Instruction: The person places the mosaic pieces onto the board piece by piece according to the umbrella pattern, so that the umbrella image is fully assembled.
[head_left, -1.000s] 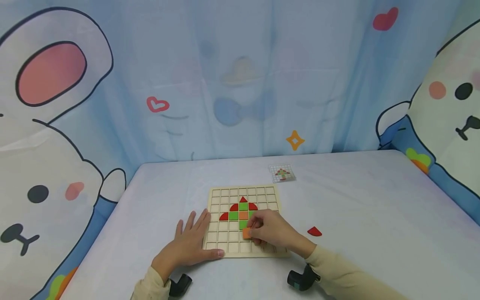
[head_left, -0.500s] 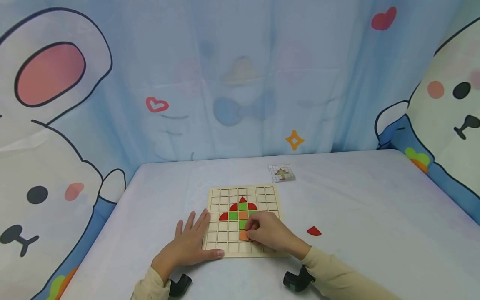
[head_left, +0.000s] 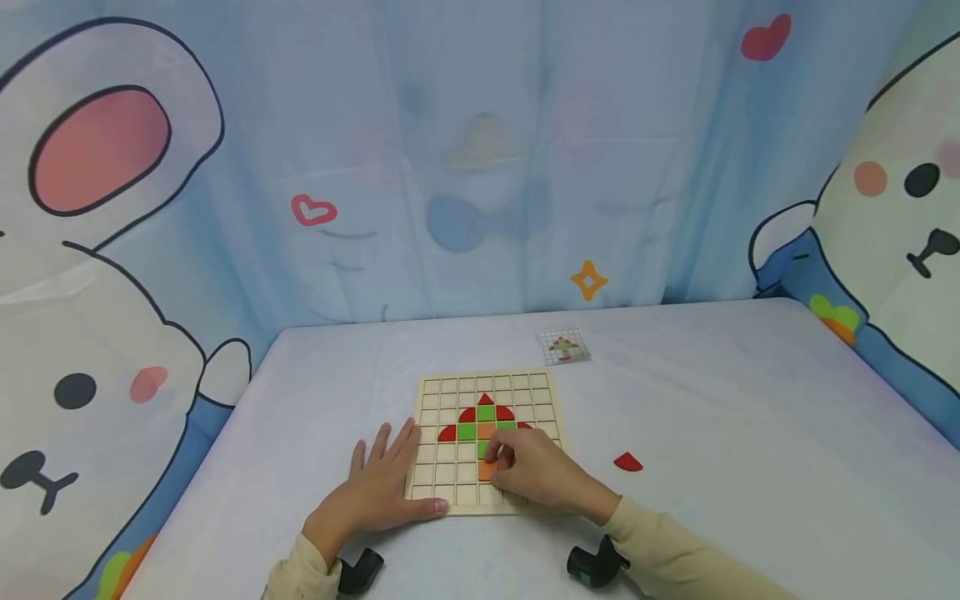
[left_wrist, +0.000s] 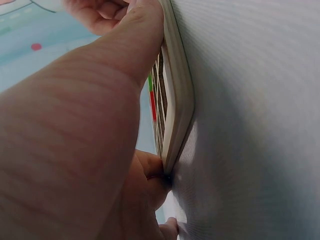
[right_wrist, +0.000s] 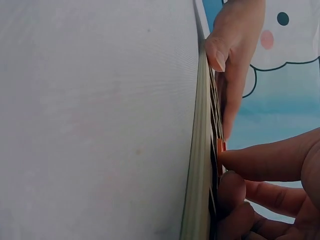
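A square wooden grid board (head_left: 450, 475) lies on the table. Red, green and orange tiles in its cells form a shape, with a red triangle (head_left: 485, 399) at the top. My left hand (head_left: 375, 492) spreads over the board's left edge, thumb on the near left corner, fingers straight. At the lower end of the shape, my right hand (head_left: 543, 471) pinches an orange square tile (head_left: 487, 472) at its cell. The right wrist view shows the thumb against that orange tile (right_wrist: 220, 148), with the other fingers curled beside it. Part of the board's right side is hidden by the right hand.
A loose red quarter-round tile (head_left: 628, 462) lies on the white tablecloth (head_left: 720, 400) to the right of the board. Behind the board is a small pattern card (head_left: 564, 346). A printed blue curtain (head_left: 480, 167) hangs beyond the table.
My right hand has shifted slightly left with the orange tile, which now lies squarer in the cell below the green one. The left hand has stayed in place.
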